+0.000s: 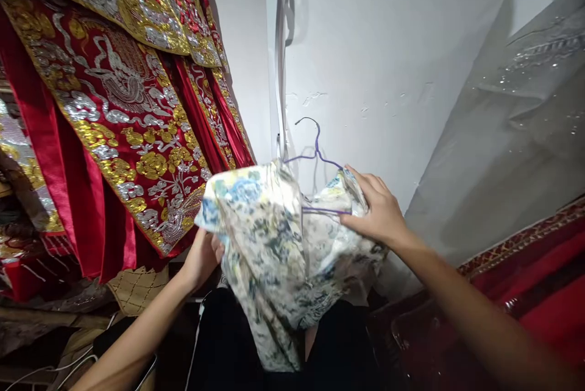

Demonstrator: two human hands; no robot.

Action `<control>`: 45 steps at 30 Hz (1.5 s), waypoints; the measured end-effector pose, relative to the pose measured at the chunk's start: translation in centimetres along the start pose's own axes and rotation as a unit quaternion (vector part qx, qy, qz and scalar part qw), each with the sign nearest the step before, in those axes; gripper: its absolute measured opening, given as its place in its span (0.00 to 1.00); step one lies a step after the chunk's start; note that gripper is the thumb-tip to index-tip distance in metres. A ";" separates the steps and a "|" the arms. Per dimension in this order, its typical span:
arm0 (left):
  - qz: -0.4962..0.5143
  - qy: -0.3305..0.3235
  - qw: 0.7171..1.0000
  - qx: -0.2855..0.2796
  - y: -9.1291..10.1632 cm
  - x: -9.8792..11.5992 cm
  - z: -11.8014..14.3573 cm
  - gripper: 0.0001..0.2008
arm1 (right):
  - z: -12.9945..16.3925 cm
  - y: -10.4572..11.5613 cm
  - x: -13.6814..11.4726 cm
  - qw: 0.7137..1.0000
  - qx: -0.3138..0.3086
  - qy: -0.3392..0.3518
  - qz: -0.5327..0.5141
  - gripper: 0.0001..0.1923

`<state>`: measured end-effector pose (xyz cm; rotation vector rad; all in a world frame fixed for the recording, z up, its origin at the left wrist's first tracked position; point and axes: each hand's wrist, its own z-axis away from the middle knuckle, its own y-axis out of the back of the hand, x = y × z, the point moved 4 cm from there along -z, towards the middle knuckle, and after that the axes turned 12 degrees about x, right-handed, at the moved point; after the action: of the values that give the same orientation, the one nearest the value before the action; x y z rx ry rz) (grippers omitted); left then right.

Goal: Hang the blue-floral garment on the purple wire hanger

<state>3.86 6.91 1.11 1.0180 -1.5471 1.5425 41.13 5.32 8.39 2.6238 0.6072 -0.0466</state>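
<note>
We seem to be in a costume or garment storeroom. Red robes (123, 105) with heavy gold and silver embroidery hang packed along the left, a sequinned grey garment (516, 123) drapes at right, and a plain white wall (375, 44) stands between them.

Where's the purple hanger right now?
In the head view, centre frame: the purple wire hanger sits inside the floral garment, hook up against the white wall, between the left hand and right hand.

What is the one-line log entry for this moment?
left hand: grips floral garment | right hand: holds garment on purple hanger | beside: red embroidered robes
</note>
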 end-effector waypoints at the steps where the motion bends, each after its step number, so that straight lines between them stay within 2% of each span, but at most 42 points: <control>1: 0.014 0.033 0.999 0.009 0.8 -1.3 0.0 0.32 | -0.6 0.2 -0.1 1.000 -0.009 -0.015 0.018 0.49; 4: 0.022 0.069 0.997 0.030 2.2 -4.6 0.1 0.38 | -2.2 0.0 -1.6 0.997 -0.047 -0.034 0.049 0.48; 7: -0.024 0.047 0.995 0.082 2.8 -7.2 0.7 0.35 | -3.1 -0.6 -4.1 0.997 -0.070 -0.012 0.042 0.51; 10: 0.008 0.080 0.988 0.131 2.9 -9.5 2.5 0.33 | -2.8 -0.9 -6.8 0.997 -0.069 0.022 0.017 0.53; 13: 0.089 0.166 0.970 0.151 2.6 -11.9 5.4 0.29 | -1.1 0.1 -10.0 0.987 -0.098 0.083 -0.096 0.43; 15: 0.131 0.202 0.956 0.166 2.1 -13.2 7.4 0.29 | 1.1 1.9 -12.1 0.956 -0.123 0.119 -0.237 0.30; 16: 0.145 0.211 0.951 0.175 1.8 -13.7 8.4 0.30 | 2.3 3.1 -12.8 0.937 -0.122 0.115 -0.308 0.23; 17: 0.154 0.216 0.947 0.184 1.5 -14.0 9.2 0.32 | 3.6 4.2 -12.9 0.927 -0.093 0.079 -0.355 0.17; 18: 0.156 0.218 0.944 0.194 1.2 -14.2 10.0 0.35 | 4.9 5.1 -12.6 0.924 -0.047 0.012 -0.380 0.11; 19: 0.152 0.220 0.943 0.200 0.8 -14.3 10.6 0.38 | 6.4 5.8 -11.9 0.909 0.031 -0.068 -0.409 0.08; 21: 0.136 0.224 0.943 0.205 0.1 -13.9 11.3 0.43 | 10.1 5.7 -10.3 0.850 0.172 -0.246 -0.433 0.12; 22: 0.130 0.224 0.944 0.205 -0.2 -13.6 11.5 0.45 | 12.1 4.8 -9.6 0.816 0.206 -0.339 -0.421 0.13; 23: 0.126 0.222 0.944 0.207 -0.4 -13.3 11.6 0.46 | 13.9 3.3 -9.4 0.798 0.183 -0.425 -0.388 0.13; 24: 0.123 0.219 0.945 0.212 -0.5 -12.9 11.7 0.46 | 15.4 1.5 -9.6 0.790 0.116 -0.486 -0.355 0.16; 25: 0.120 0.214 0.945 0.215 -0.6 -12.6 11.7 0.46 | 16.5 -0.5 -10.3 0.785 0.005 -0.511 -0.351 0.19; 26: 0.118 0.207 0.946 0.219 -0.6 -12.2 11.7 0.45 | 17.3 -2.2 -11.2 0.779 -0.082 -0.511 -0.354 0.22; 28: 0.119 0.189 0.951 0.214 -0.8 -11.7 11.8 0.45 | 18.0 -4.5 -13.2 0.767 -0.198 -0.482 -0.374 0.25; 31: 0.126 0.178 0.955 0.201 -0.9 -11.5 12.1 0.45 | 18.1 -5.9 -15.3 0.735 -0.263 -0.459 -0.425 0.23; 34: 0.126 0.200 0.950 0.204 -1.1 -12.0 12.6 0.42 | 18.5 -6.3 -16.0 0.700 -0.298 -0.465 -0.452 0.22; 36: 0.127 0.210 0.950 0.192 -1.2 -12.5 12.9 0.40 | 18.8 -6.3 -15.6 0.707 -0.283 -0.461 -0.455 0.22; 39: 0.123 0.219 0.954 0.163 -1.2 -13.3 13.0 0.38 | 18.9 -5.9 -14.1 0.739 -0.249 -0.455 -0.431 0.19; 40: 0.115 0.215 0.954 0.175 -0.8 -13.4 12.8 0.38 | 18.9 -5.6 -13.5 0.753 -0.241 -0.454 -0.412 0.18; 42: 0.085 0.196 0.948 0.237 0.8 -13.5 12.1 0.35 | 18.8 -4.8 -12.1 0.782 -0.226 -0.451 -0.365 0.18; 45: 0.023 0.110 0.938 0.329 3.5 -12.7 10.4 0.28 | 18.6 -3.8 -11.0 0.808 -0.209 -0.449 -0.321 0.17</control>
<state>6.68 -2.98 -12.11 1.1062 -0.9085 2.1937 30.82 -4.12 -8.47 1.5740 0.9457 -1.1396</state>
